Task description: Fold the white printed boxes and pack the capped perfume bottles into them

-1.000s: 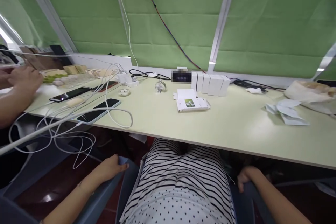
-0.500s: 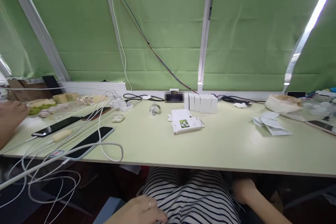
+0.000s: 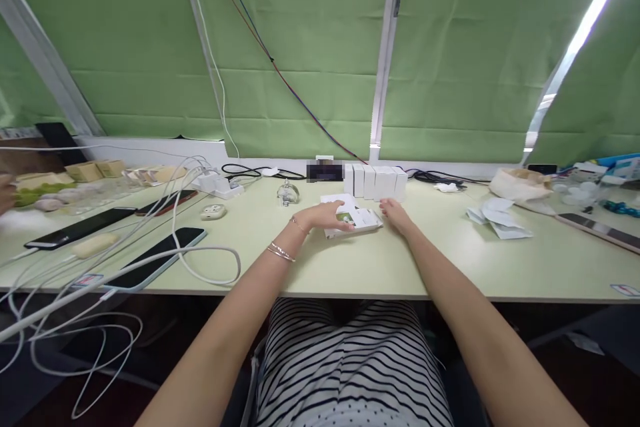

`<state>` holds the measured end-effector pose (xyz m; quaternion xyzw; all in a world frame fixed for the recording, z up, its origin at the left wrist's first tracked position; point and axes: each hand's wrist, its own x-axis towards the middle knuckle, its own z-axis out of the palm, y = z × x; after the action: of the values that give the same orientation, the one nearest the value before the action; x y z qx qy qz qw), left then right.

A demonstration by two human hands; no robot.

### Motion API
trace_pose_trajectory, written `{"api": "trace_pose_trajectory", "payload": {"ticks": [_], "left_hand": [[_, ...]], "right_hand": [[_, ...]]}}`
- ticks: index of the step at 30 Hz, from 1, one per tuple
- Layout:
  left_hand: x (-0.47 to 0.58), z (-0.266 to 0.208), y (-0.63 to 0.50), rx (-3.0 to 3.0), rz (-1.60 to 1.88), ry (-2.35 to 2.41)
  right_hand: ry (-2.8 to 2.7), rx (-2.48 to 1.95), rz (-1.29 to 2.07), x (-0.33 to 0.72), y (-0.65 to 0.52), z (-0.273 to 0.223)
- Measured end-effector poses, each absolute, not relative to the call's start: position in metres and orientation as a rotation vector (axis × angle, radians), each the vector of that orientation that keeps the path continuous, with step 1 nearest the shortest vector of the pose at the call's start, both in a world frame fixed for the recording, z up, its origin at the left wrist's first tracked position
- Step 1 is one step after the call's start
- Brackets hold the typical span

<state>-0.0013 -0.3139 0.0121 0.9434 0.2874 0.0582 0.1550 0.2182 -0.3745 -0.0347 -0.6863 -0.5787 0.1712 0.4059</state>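
Observation:
A flat white carton [image 3: 367, 219] with a green picture lies opened out on the table in front of me. My left hand [image 3: 325, 215] reaches over its left part, thumb and fingers apart, partly covering the picture. Whether those fingers press on the carton I cannot tell. At the carton's right edge is my right hand [image 3: 396, 211], its fingers curled together and nothing visible in them. Just behind that hand stands a row of small white boxes [image 3: 385, 181].
Left are a glass bottle [image 3: 288, 193], a white earbud case [image 3: 213, 212], a phone [image 3: 157, 259] and tangled white cables [image 3: 205, 250]. Folded white papers [image 3: 500, 218], a cloth bag [image 3: 520, 188] and another phone [image 3: 600, 230] lie right. Another person's hand [image 3: 6, 193] shows far left.
Both my hands have risen from my lap, below the table edge, to the white carton. The view has shifted slightly. The carton looks about where it was.

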Motion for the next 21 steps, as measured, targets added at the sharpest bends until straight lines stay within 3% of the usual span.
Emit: {"api": "trace_pose_trajectory", "payload": {"ticks": [5, 21], "left_hand": [[-0.011, -0.015, -0.317, 2.595, 0.155, 0.851], [-0.015, -0.012, -0.311, 2.494, 0.205, 0.838]], "right_hand": [[-1.572, -1.594, 0.618, 0.223, -0.375, -0.058], [-1.672, -1.406, 1.147, 0.230, -0.393, -0.040]]}}
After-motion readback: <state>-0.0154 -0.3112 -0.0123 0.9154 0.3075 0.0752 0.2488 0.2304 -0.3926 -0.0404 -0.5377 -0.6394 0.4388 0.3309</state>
